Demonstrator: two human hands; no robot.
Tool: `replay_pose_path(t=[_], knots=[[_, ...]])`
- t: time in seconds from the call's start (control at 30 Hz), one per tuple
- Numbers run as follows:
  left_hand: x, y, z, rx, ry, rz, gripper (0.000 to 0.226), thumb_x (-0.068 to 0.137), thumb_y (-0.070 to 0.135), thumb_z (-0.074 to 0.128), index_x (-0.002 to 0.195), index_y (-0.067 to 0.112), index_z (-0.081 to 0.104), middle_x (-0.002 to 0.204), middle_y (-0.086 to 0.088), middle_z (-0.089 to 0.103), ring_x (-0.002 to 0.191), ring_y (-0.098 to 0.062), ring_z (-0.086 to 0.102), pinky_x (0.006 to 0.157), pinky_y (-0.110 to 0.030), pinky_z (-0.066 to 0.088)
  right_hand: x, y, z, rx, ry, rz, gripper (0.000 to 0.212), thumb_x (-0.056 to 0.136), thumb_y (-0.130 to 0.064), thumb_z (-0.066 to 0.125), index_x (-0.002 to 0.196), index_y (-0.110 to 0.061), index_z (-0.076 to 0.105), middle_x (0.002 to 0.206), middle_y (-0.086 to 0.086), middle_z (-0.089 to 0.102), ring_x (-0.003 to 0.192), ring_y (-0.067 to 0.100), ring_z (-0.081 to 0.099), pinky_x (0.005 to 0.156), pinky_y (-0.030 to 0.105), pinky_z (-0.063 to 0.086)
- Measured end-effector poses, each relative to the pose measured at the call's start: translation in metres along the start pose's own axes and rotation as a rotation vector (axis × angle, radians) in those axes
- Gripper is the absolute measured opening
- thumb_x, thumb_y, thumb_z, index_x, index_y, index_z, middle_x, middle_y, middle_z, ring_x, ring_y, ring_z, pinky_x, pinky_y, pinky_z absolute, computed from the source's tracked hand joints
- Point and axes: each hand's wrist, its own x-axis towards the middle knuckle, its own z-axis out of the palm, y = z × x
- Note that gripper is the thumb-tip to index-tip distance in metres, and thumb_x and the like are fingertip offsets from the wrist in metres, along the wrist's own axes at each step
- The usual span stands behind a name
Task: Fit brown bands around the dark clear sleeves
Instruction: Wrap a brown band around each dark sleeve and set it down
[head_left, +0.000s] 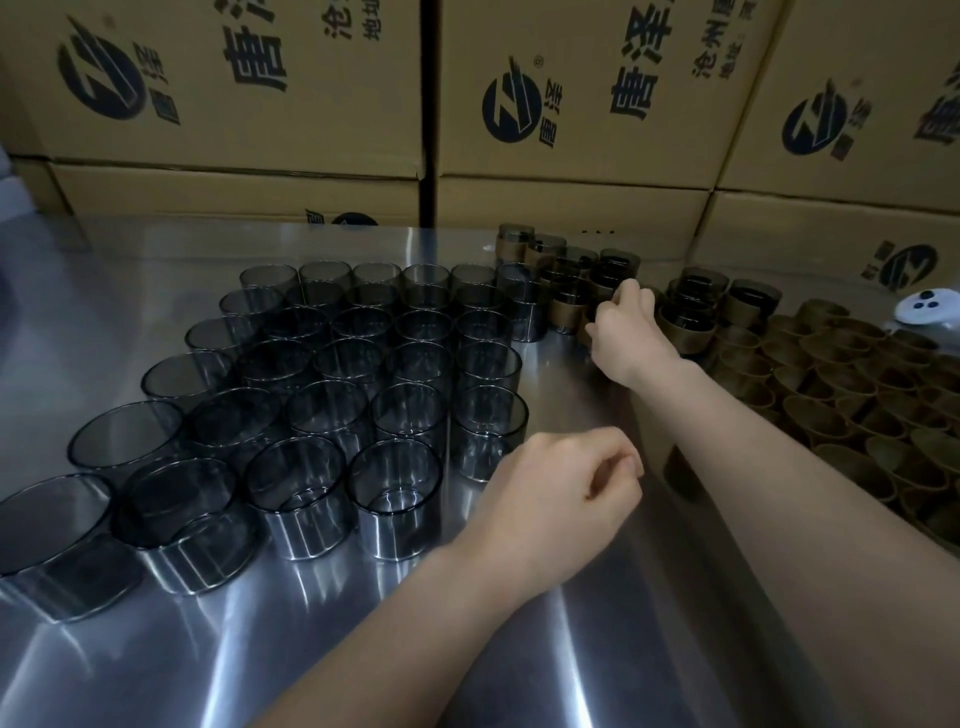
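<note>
Banded sleeve (587, 336) in right hand (626, 325)

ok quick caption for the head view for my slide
Right hand reaches the banded sleeves, left hand curled beside bare dark sleeves on the steel table; loose brown bands lie at right.
</note>
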Motion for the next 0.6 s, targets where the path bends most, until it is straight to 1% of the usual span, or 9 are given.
replay_pose_path(t=[0.03, 0.07, 0.17, 0.23, 0.3, 0.33, 0.43, 0.5, 0.6], knots=[[0.000, 0.000, 0.000, 0.012, -0.006, 0.004, 0.022, 0.088, 0.035, 0.045, 0.087, 0.027, 0.066, 0.055, 0.016, 0.047, 0.055, -0.005, 0.047, 0.058, -0.025, 0.038, 0.001, -0.001, -0.001, -0.022, 0.013, -0.004, 0.005, 0.097, -0.007, 0.050, 0.098, -0.003, 0.052, 0.132, 0.021, 0.032, 0.121, 0.038, 0.030, 0.103, 0.047, 0.033], [0.000, 0.000, -0.001, 0.020, -0.015, 0.008, 0.022, 0.089, 0.035, 0.045, 0.088, 0.027, 0.066, 0.055, 0.016, 0.047, 0.056, -0.005, 0.047, 0.058, -0.025, 0.038, 0.002, -0.004, -0.002, -0.046, 0.026, -0.003, 0.011, 0.095, -0.007, 0.052, 0.105, -0.002, 0.052, 0.132, 0.021, 0.032, 0.121, 0.039, 0.030, 0.102, 0.050, 0.034], [0.000, 0.001, -0.002, 0.042, -0.049, 0.011, 0.023, 0.089, 0.035, 0.044, 0.089, 0.026, 0.066, 0.057, 0.014, 0.048, 0.060, -0.007, 0.049, 0.060, -0.028, 0.042, 0.005, -0.017, -0.006, -0.065, 0.053, 0.015, 0.046, 0.086, -0.002, 0.058, 0.128, -0.005, 0.041, 0.133, 0.019, 0.032, 0.124, 0.039, 0.029, 0.102, 0.059, 0.033], [0.000, 0.003, -0.002, 0.064, -0.068, 0.013, 0.025, 0.088, 0.036, 0.043, 0.090, 0.025, 0.066, 0.061, 0.011, 0.050, 0.065, -0.011, 0.052, 0.064, -0.031, 0.046, 0.008, -0.027, -0.008, -0.067, 0.137, -0.028, 0.058, 0.081, -0.003, 0.060, 0.135, -0.007, 0.039, 0.134, 0.017, 0.036, 0.124, 0.038, 0.032, 0.101, 0.057, 0.032], [0.000, 0.004, -0.002, 0.074, -0.081, 0.020, 0.024, 0.089, 0.034, 0.044, 0.092, 0.024, 0.066, 0.066, 0.010, 0.052, 0.070, -0.015, 0.056, 0.067, -0.033, 0.048, 0.014, -0.038, -0.011, -0.047, 0.192, -0.094, 0.060, 0.082, -0.006, 0.060, 0.139, -0.008, 0.040, 0.136, 0.015, 0.040, 0.126, 0.037, 0.035, 0.102, 0.052, 0.031], [-0.001, 0.004, -0.002, 0.081, -0.083, 0.023, 0.023, 0.089, 0.033, 0.045, 0.092, 0.023, 0.066, 0.067, 0.009, 0.053, 0.072, -0.017, 0.057, 0.068, -0.034, 0.048, 0.019, -0.044, -0.013, -0.001, 0.175, -0.118, 0.060, 0.084, -0.006, 0.057, 0.142, -0.009, 0.039, 0.140, 0.014, 0.040, 0.128, 0.036, 0.035, 0.103, 0.051, 0.030], [-0.001, 0.003, -0.002, 0.095, -0.081, 0.021, 0.025, 0.089, 0.034, 0.044, 0.091, 0.023, 0.066, 0.067, 0.009, 0.051, 0.072, -0.020, 0.056, 0.068, -0.034, 0.047, 0.035, -0.056, -0.014, 0.145, 0.039, -0.161, 0.060, 0.091, -0.003, 0.045, 0.149, -0.013, 0.034, 0.149, 0.013, 0.037, 0.135, 0.036, 0.032, 0.108, 0.050, 0.029], [-0.001, 0.002, -0.002, 0.098, -0.078, 0.021, 0.023, 0.089, 0.033, 0.044, 0.089, 0.023, 0.065, 0.066, 0.009, 0.050, 0.070, -0.020, 0.055, 0.067, -0.034, 0.047, 0.044, -0.059, -0.012, 0.142, -0.020, -0.149, 0.060, 0.093, -0.004, 0.038, 0.151, -0.017, 0.031, 0.152, 0.011, 0.037, 0.135, 0.037, 0.030, 0.107, 0.049, 0.027], [-0.001, 0.001, -0.001, 0.119, -0.081, 0.031, 0.017, 0.090, 0.030, 0.047, 0.088, 0.022, 0.062, 0.065, 0.008, 0.046, 0.067, -0.019, 0.051, 0.063, -0.032, 0.043, 0.049, -0.061, -0.011, 0.155, -0.119, -0.095, 0.062, 0.095, -0.007, 0.031, 0.154, -0.025, 0.023, 0.154, 0.010, 0.035, 0.137, 0.037, 0.022, 0.107, 0.049, 0.021]])
